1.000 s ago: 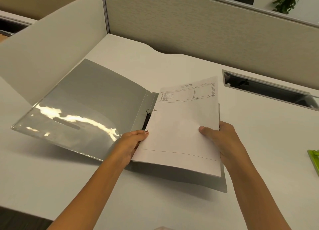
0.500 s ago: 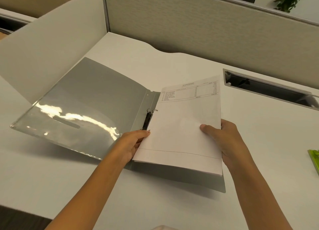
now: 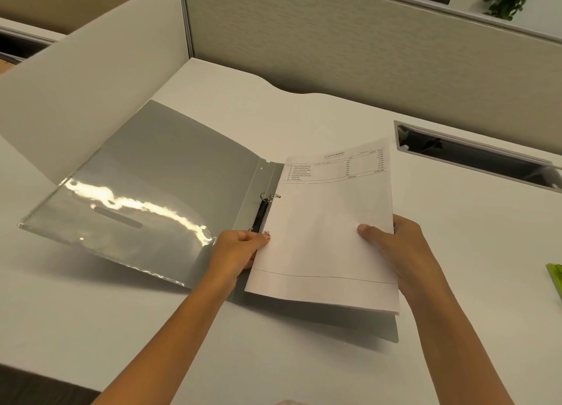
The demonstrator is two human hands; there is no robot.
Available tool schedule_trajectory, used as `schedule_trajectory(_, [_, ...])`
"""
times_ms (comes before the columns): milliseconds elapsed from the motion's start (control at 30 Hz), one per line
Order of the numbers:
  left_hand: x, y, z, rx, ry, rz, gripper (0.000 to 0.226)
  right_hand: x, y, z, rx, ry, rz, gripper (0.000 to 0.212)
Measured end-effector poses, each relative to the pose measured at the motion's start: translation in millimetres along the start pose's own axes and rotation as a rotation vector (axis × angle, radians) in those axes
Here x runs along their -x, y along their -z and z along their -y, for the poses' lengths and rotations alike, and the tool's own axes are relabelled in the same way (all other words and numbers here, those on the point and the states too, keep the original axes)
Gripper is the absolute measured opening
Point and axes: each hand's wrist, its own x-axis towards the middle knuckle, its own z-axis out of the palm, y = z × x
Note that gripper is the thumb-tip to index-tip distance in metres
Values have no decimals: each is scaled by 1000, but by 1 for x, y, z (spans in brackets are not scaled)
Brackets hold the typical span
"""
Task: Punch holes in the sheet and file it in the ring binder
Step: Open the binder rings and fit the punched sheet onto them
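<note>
A grey ring binder lies open on the white desk, its left cover raised and glossy. Its black ring mechanism sits in the spine with two metal rings showing. A white printed sheet, with a table of text at its far end, lies over the binder's right half. My right hand grips the sheet's right edge, thumb on top. My left hand pinches the sheet's left edge beside the near ring. The sheet's left edge touches the rings; I cannot tell whether the rings pass through it.
A white desk is bounded by a beige partition behind and a curved white divider at left. A cable slot opens at the right. A green object shows at the right edge.
The sheet has shifted slightly left toward the rings, with both hands still on its edges. The view moved a little.
</note>
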Motion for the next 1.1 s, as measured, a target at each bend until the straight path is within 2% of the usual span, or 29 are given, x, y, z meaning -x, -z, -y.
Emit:
schedule_trajectory(167, [-1,7,0,-227,-64,-9,12,-5,-2,-9,40,-32,-18,35])
schedule_trajectory(300, [2,17,-7,-566,-166,-117,9,-8,-4,-17,27,-69,-28,38])
schedule_trajectory(433, [1,17,-20,-628,-338,-231,6,-11,-7,-23,4,-103,-39,37])
schedule_trajectory(633, [-32,8,-26,-574,-507,-55,16,-16,-13,-35,-29,-138,-50,38])
schedule_trajectory(833, [-45,4,-16,-763,-685,4,27,-24,-13,-49,-8,-162,-53,30])
schedule_trajectory(933, [-51,7,-11,-753,-716,-31,21,-25,-13,-53,221,-118,-72,32])
schedule_trajectory(1000, [-53,7,-8,-722,-732,-35,19,-23,-17,-54,463,-77,-171,37])
schedule_trajectory(1100, [-53,5,-8,-722,-739,-49,18,-15,-27,-53,630,55,-344,43])
